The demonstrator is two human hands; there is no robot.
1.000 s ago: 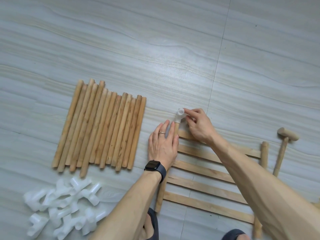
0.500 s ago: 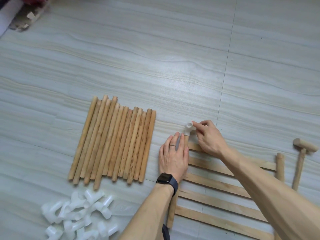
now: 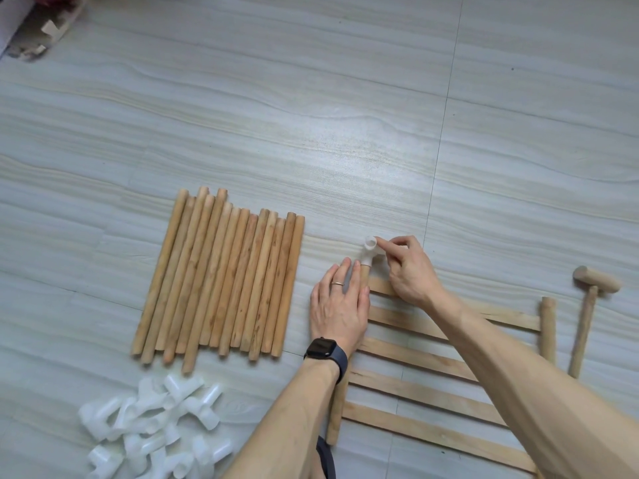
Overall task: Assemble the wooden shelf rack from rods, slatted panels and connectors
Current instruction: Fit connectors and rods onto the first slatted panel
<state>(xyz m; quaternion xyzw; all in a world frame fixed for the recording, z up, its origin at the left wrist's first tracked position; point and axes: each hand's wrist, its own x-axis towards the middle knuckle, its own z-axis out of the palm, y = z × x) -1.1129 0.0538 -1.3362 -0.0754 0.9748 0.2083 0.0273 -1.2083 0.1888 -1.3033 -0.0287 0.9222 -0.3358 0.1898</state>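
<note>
I see left hand (image 3: 337, 312) flat, fingers straight, pressing slatted panel (image 3: 415, 358) on the floor (image 3: 311, 133), right hand (image 3: 409, 273) pinching white connector (image 3: 370, 253) on the panel's far-left rail end, loose rods (image 3: 221, 281) just left.

The right forearm (image 3: 518, 382) hides part of the slatted panel (image 3: 415, 392); the bottom edge cuts off the connector pile (image 3: 148, 433).
</note>
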